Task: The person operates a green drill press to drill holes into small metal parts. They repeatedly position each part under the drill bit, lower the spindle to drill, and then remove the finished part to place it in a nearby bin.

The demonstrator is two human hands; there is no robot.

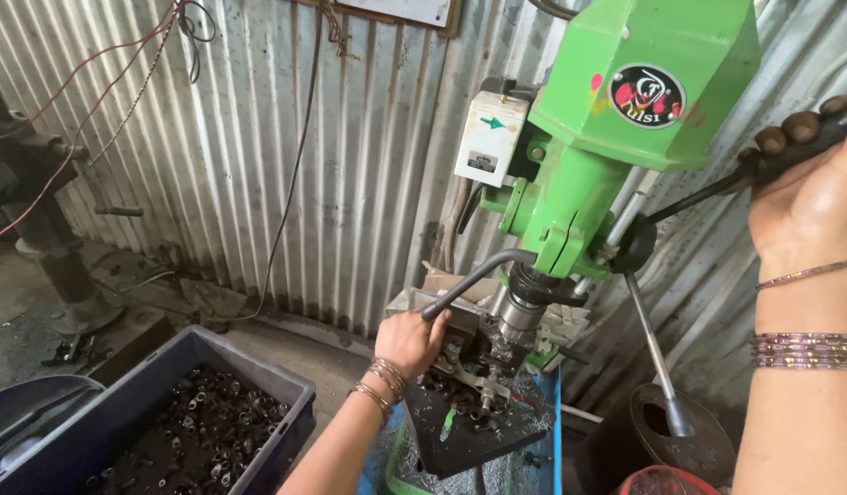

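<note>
Head view | left hand (409, 341) hides clamped workpiece | right hand (808, 197) grips feed handle (717, 188), partly cropped

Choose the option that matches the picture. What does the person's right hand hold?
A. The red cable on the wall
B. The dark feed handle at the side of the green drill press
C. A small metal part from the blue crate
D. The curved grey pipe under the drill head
B: the right hand is closed round the dark feed handle of the green drill press, while the left hand is down at the clamp.
</note>
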